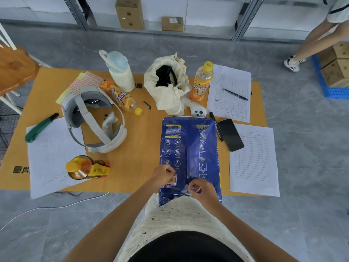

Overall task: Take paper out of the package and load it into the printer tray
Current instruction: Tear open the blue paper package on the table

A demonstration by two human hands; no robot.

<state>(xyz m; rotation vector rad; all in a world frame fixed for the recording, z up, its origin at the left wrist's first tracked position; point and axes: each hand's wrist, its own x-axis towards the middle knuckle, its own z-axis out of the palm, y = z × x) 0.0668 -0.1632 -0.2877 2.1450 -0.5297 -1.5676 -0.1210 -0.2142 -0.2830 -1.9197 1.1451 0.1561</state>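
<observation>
A blue paper package (189, 148) with yellow and white print lies lengthwise on the cardboard-covered table (139, 159), its near end at my body. My left hand (164, 175) pinches the wrapper left of the centre seam, near the barcode label. My right hand (202, 188) pinches the wrapper at the seam on the package's near end. The wrapper is crumpled and slightly lifted there. No printer or tray is in view.
Around the package: a black phone (230, 134), a marker (216, 127), printed sheets (254, 159), a white headset (94, 118), a controller (197, 111), three orange drink bottles, a cream bag (167, 86), a green cutter (40, 127). Someone's legs (309, 40) stand far right.
</observation>
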